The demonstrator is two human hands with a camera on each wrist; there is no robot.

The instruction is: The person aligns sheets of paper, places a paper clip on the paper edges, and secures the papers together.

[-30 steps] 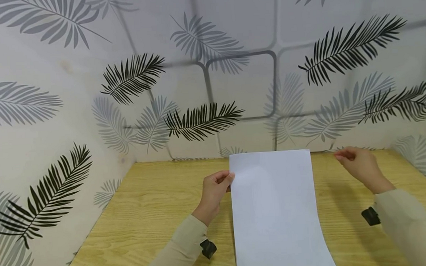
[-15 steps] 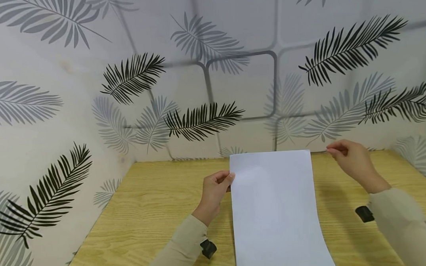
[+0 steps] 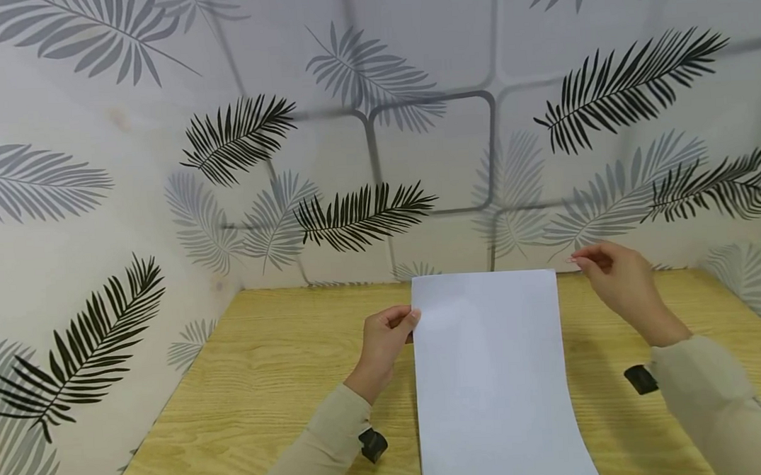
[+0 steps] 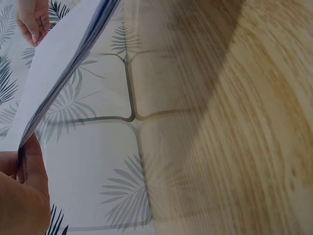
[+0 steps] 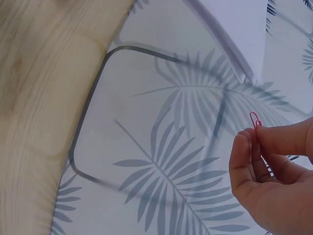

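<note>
A stack of white paper point(image 3: 488, 374) stands raised over the table in the head view, its lower part bending toward the camera. My left hand point(image 3: 385, 343) pinches its left edge near the top, thumb on the front face. In the left wrist view the paper point(image 4: 58, 63) shows several layered sheets along its edge, held by the left hand point(image 4: 24, 191). My right hand point(image 3: 628, 287) is just right of the top right corner, apart from the paper. Between its thumb and fingers it pinches a pink paper clip point(image 5: 255, 120), looped end sticking out toward the sheets.
The wood-grain table point(image 3: 266, 384) lies beneath both hands. Behind it rises a pale wall point(image 3: 434, 157) with a leaf pattern. A black wrist camera point(image 3: 642, 380) is strapped at the right sleeve, and another black wrist camera point(image 3: 372, 445) at the left.
My right hand has moved left and slightly up, bringing the pink paper clip closer to the paper's top right corner. The left hand and the paper stay nearly still.
</note>
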